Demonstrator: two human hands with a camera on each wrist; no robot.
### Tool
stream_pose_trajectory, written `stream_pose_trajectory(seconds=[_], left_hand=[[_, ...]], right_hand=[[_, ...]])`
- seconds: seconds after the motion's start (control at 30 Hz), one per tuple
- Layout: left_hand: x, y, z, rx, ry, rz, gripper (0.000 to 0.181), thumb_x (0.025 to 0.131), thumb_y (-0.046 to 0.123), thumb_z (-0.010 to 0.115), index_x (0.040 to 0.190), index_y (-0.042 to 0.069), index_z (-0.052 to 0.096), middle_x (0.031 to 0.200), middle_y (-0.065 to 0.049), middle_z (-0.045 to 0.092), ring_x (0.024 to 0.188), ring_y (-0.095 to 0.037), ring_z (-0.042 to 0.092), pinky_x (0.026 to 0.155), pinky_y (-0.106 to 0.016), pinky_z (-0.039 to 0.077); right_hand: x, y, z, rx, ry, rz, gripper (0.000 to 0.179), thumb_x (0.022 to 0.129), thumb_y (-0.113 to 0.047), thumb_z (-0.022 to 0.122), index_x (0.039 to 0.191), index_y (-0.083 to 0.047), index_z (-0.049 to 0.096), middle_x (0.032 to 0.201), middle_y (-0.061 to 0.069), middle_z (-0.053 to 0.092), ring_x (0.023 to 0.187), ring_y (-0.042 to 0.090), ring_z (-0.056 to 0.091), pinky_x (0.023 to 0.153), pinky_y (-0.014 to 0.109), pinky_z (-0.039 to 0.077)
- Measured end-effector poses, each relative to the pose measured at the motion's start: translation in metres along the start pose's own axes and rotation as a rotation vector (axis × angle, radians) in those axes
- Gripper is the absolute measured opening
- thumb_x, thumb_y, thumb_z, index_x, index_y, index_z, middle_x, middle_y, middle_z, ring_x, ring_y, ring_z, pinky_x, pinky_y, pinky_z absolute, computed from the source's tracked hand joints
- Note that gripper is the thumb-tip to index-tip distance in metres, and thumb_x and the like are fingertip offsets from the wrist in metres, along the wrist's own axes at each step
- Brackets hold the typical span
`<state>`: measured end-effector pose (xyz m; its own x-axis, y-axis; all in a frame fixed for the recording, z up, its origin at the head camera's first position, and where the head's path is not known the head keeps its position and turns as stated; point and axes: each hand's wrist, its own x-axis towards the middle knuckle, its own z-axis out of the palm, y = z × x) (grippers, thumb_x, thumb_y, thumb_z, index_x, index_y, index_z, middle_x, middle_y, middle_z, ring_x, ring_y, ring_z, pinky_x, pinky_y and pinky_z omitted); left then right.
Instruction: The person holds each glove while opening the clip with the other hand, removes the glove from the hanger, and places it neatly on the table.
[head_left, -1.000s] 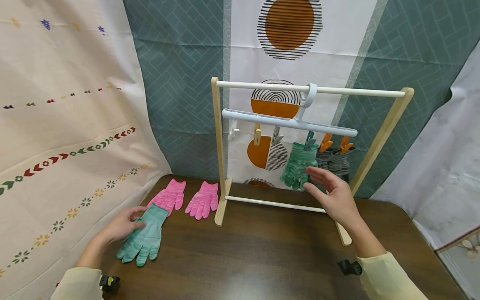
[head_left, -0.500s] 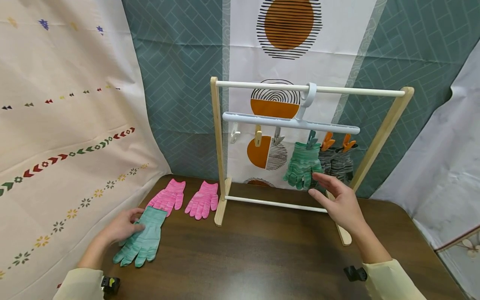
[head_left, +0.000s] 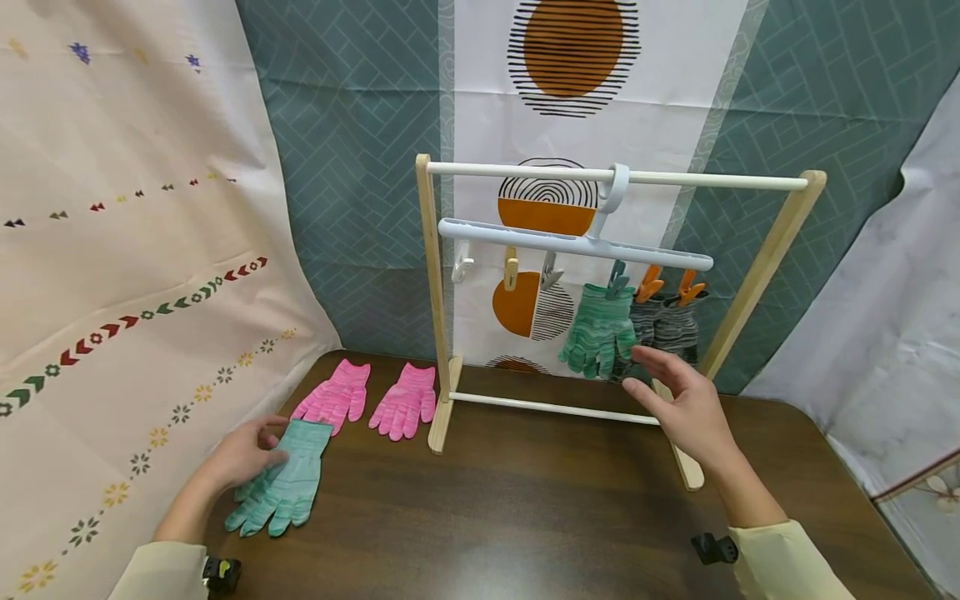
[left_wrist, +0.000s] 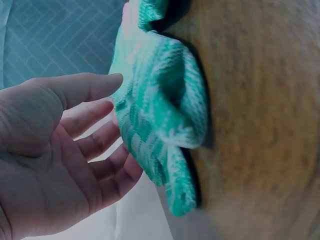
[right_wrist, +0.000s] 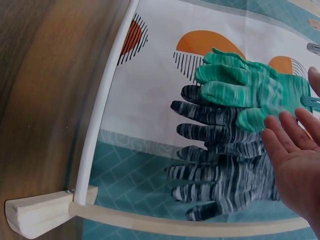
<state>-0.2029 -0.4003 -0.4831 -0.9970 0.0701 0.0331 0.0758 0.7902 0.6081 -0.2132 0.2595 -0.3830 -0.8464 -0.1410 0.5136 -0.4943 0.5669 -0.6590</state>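
Note:
On the table at left lies a green knit glove, its cuff end close to a pink glove behind. My left hand is at the green glove's left side, fingers loosely bent; in the left wrist view the thumb and fingertips reach its edge, without a clear grip. Another green glove hangs from a teal clothespin on the pale blue hanger. My right hand is held just below and right of it, fingers spread from the thumb, holding nothing. Striped dark grey gloves hang beside it from orange clothespins.
A second pink glove lies by the foot of the wooden rack. White, yellow and grey clothespins hang bare on the hanger's left half. The rack's lower bar runs just above the table. Cloth hangs behind.
The green glove on the table has shifted slightly toward me with my left hand. My right hand has drawn a little right and down from the hanging green glove. The hanger has swayed slightly.

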Motion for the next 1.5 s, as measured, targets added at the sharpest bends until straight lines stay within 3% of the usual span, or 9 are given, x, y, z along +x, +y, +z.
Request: stream_pose_trajectory(seconds=[0.27,0.5,0.63,0.83,1.0,1.2,1.4,1.5], left_hand=[[0.000,0.019,-0.004,-0.002,0.055,0.005,0.067,0.093,0.009,0.080,0.145,-0.015,0.046,0.114,-0.027,0.066,0.106,-0.045,0.065,0.084,-0.053,0.054],[0.002,0.041,-0.001,-0.021,0.107,0.029,0.068,0.095,0.012,0.080,0.149,-0.010,0.045,0.122,-0.031,0.064,0.102,-0.040,0.065,0.078,-0.045,0.053],[0.005,0.051,0.001,-0.036,0.141,0.079,0.069,0.095,0.013,0.081,0.150,-0.009,0.045,0.124,-0.033,0.062,0.102,-0.042,0.064,0.076,-0.044,0.053],[0.010,0.073,0.008,-0.056,0.198,0.143,0.070,0.095,0.015,0.082,0.152,-0.006,0.046,0.127,-0.030,0.064,0.106,-0.045,0.065,0.082,-0.049,0.056],[0.014,0.093,0.012,-0.110,0.197,0.162,0.069,0.097,0.014,0.079,0.154,-0.003,0.045,0.133,-0.029,0.062,0.113,-0.047,0.064,0.086,-0.054,0.056],[0.020,0.113,0.019,-0.145,0.210,0.183,0.071,0.095,0.014,0.082,0.155,0.001,0.046,0.133,-0.025,0.062,0.114,-0.044,0.066,0.083,-0.044,0.060],[0.026,0.134,0.030,-0.218,0.225,0.224,0.066,0.095,0.010,0.081,0.152,0.003,0.049,0.132,-0.020,0.063,0.115,-0.043,0.067,0.092,-0.058,0.057],[0.029,0.143,0.035,-0.244,0.220,0.236,0.066,0.096,0.014,0.080,0.153,0.004,0.049,0.135,-0.020,0.063,0.116,-0.042,0.067,0.095,-0.058,0.056]], right_hand=[[0.001,0.001,-0.008,-0.007,0.011,0.012,0.054,0.102,-0.022,0.075,0.151,-0.006,0.057,0.148,0.014,0.062,0.136,0.039,0.057,0.101,0.007,0.039],[0.003,0.001,-0.016,-0.016,0.023,0.009,0.053,0.102,-0.022,0.075,0.151,-0.007,0.058,0.148,0.012,0.062,0.135,0.037,0.058,0.099,0.006,0.040],[0.002,0.001,-0.018,-0.018,0.034,0.007,0.053,0.102,-0.022,0.075,0.151,-0.009,0.058,0.147,0.011,0.062,0.134,0.037,0.059,0.099,0.007,0.041],[0.003,0.000,-0.021,-0.033,0.051,-0.006,0.053,0.102,-0.021,0.076,0.151,-0.011,0.059,0.147,0.010,0.063,0.132,0.036,0.060,0.099,0.007,0.041],[0.004,-0.002,-0.023,-0.030,0.062,-0.015,0.053,0.101,-0.020,0.076,0.151,-0.011,0.059,0.147,0.010,0.063,0.133,0.033,0.060,0.100,0.007,0.040],[0.007,-0.005,-0.026,-0.014,0.072,-0.021,0.054,0.101,-0.019,0.076,0.151,-0.007,0.058,0.148,0.011,0.062,0.135,0.019,0.059,0.102,0.008,0.040],[0.011,-0.010,-0.027,-0.001,0.088,-0.014,0.054,0.101,-0.018,0.077,0.150,-0.008,0.058,0.147,0.010,0.062,0.132,0.009,0.058,0.102,0.007,0.040],[0.014,-0.012,-0.028,-0.017,0.089,-0.017,0.055,0.101,-0.019,0.076,0.152,-0.008,0.057,0.148,0.011,0.062,0.134,0.010,0.058,0.101,0.007,0.040]])
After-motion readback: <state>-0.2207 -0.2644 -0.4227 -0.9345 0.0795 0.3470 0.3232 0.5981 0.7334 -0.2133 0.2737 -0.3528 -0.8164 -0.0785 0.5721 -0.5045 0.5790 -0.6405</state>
